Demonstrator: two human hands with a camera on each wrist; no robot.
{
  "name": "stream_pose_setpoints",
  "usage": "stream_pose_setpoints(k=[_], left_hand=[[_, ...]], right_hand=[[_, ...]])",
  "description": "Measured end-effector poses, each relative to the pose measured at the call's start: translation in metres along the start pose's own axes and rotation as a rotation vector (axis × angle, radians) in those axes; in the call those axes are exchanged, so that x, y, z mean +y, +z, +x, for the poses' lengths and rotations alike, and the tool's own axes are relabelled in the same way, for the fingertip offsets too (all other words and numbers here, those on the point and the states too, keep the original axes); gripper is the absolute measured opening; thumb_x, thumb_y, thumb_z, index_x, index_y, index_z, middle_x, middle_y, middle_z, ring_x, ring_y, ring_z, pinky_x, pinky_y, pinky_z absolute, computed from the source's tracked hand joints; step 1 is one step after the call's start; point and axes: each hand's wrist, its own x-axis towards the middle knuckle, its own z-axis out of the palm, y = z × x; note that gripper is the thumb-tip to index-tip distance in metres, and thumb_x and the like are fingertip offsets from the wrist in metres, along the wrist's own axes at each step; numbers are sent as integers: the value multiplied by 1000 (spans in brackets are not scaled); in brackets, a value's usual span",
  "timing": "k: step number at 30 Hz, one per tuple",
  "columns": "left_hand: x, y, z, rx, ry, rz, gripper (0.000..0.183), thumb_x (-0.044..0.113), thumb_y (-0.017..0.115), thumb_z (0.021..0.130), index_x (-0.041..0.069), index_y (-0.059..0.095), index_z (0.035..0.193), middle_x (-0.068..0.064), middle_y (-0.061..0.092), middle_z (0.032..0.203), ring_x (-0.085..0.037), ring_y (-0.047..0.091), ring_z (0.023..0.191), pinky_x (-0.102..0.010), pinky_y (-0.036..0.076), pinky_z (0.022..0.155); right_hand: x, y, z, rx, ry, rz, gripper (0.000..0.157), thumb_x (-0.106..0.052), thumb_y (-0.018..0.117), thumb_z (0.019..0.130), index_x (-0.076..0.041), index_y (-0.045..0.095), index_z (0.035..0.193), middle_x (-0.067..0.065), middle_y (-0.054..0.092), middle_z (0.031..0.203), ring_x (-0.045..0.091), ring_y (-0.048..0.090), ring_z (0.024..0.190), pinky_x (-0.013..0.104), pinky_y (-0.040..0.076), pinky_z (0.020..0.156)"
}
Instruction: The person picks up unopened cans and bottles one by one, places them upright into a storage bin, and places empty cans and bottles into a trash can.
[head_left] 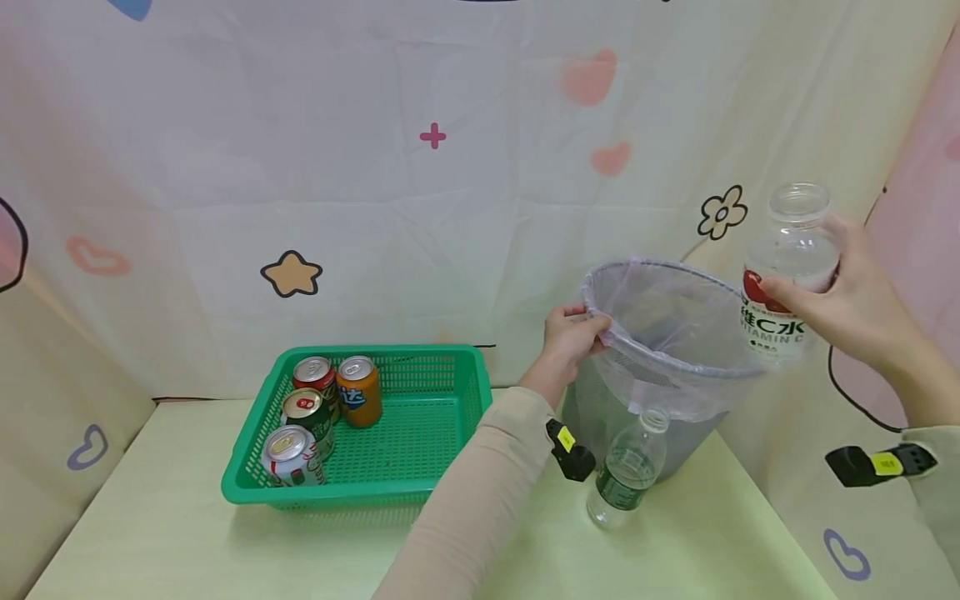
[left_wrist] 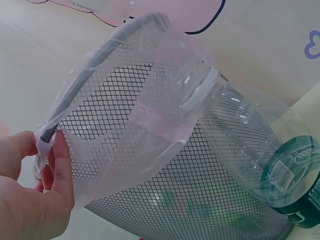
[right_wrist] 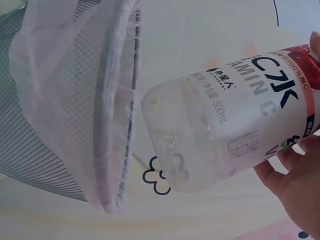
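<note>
My left hand (head_left: 572, 342) pinches the rim of a grey mesh wastebasket (head_left: 592, 417) together with the thin translucent bag (left_wrist: 165, 120) that lines it. In the left wrist view, thumb and fingers sit on either side of that rim. My right hand (head_left: 862, 300) grips a clear, capless plastic bottle (head_left: 780, 325) with a white Vitamin C label and red fruit print. This bottle is upright by the basket's right rim, its base beside the opening in the right wrist view. Another clear bottle (head_left: 628, 471), green-labelled and capless, stands on the table in front of the basket.
Left of the basket, a green plastic tray basket (head_left: 420, 496) holds several drink cans, among them an orange can (head_left: 359, 392) and a white can (head_left: 292, 457). The pale table (head_left: 172, 533) meets a printed cloth backdrop (head_left: 337, 167) behind and at the sides.
</note>
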Motion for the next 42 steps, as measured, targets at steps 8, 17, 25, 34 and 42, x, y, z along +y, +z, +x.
stream_pose_setpoints(k=[8,17,25,34,42], left_hand=[[1,-1,-2,0,4,9,30,1,67,79,7,51,103,-5,59,84,-13,58,62,-26,54,61],[3,0,-3,-10,6,16,29,1,67,79,7,51,103,-6,59,85,-14,58,61,-27,54,63],[3,1,-3,-13,4,15,28,1,67,79,8,51,101,-5,59,83,-13,58,60,-27,54,62],[3,0,-3,-14,-3,9,29,1,67,79,8,50,101,-6,58,84,-14,58,61,-27,54,63],[1,0,-2,-10,-3,1,28,0,67,79,7,50,100,-5,58,83,-13,57,60,-27,54,62]], right_hand=[[-5,6,21,-44,86,-30,76,-25,65,85,-29,15,141,13,35,126,11,45,97,20,37,73],[-8,17,44,-90,155,-11,76,-37,61,86,-33,9,141,20,33,134,39,40,114,60,33,91],[-3,26,57,-104,163,13,76,-37,59,87,-22,8,141,20,28,135,39,40,113,55,38,90],[1,38,66,-143,174,11,80,-41,58,86,-18,6,142,24,30,135,41,39,115,57,37,88],[1,45,66,-211,200,-12,85,-47,57,85,-15,4,143,29,30,135,44,39,115,59,35,89]])
